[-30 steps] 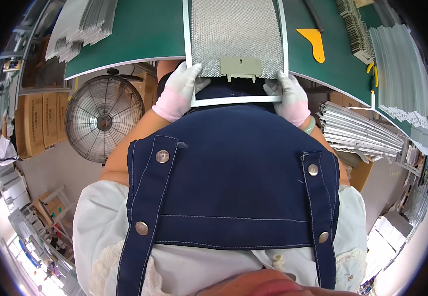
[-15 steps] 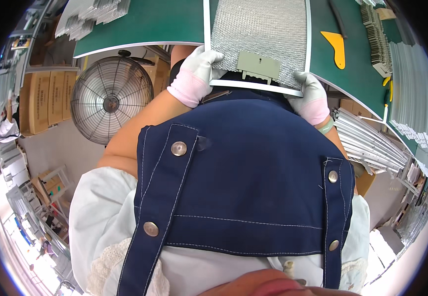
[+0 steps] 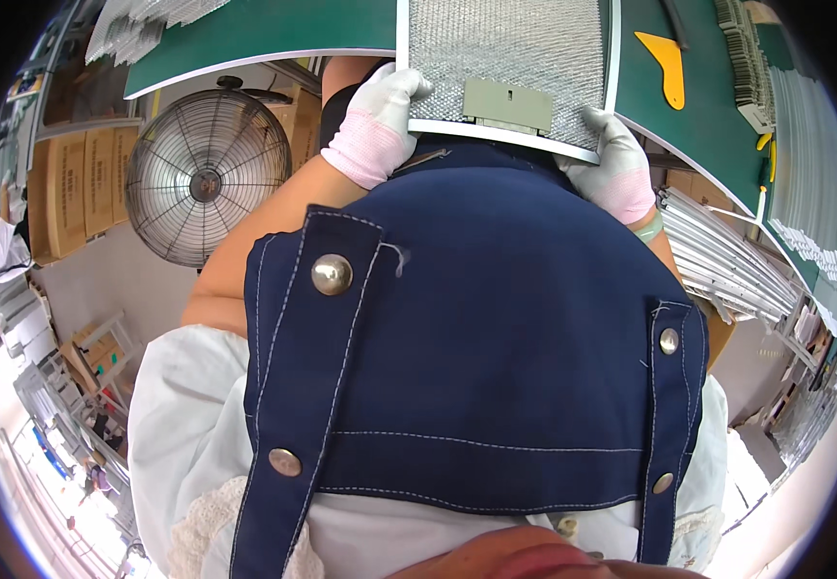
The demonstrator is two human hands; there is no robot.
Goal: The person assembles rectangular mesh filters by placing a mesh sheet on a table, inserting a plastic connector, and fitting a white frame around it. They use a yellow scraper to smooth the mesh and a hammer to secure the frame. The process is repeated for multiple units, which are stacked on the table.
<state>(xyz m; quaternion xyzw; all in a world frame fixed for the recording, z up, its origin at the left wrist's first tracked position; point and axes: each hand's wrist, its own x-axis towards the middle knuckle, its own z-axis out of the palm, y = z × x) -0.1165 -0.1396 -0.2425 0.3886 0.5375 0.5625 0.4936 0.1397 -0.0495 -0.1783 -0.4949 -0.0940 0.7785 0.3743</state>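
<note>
A silver mesh filter panel (image 3: pixel 507 43) with a pale metal frame (image 3: pixel 402 48) lies over the near edge of the green table, pointing toward my body. A grey-green plastic piece (image 3: pixel 507 102) sits at the middle of its near end, against the near frame strip (image 3: pixel 496 135). My left hand (image 3: pixel 378 124), in a white and pink glove, grips the near left corner of the frame. The near right corner is held by my right hand (image 3: pixel 613 166), gloved alike, with the thumb on top. The fingers beneath the frame are hidden.
On the green table (image 3: pixel 254 37), a yellow scraper (image 3: pixel 667 72) lies right of the panel, near a row of grey-green pieces (image 3: pixel 747 68). Mesh sheets (image 3: pixel 134 24) are stacked at the far left. A floor fan (image 3: pixel 208 179) stands left; metal strips (image 3: pixel 727 256) lie at right.
The near frame strip has closed up against the mesh, and the plastic piece's prongs are now covered. Both hands keep hold of the corners. The whole view has shifted slightly.
</note>
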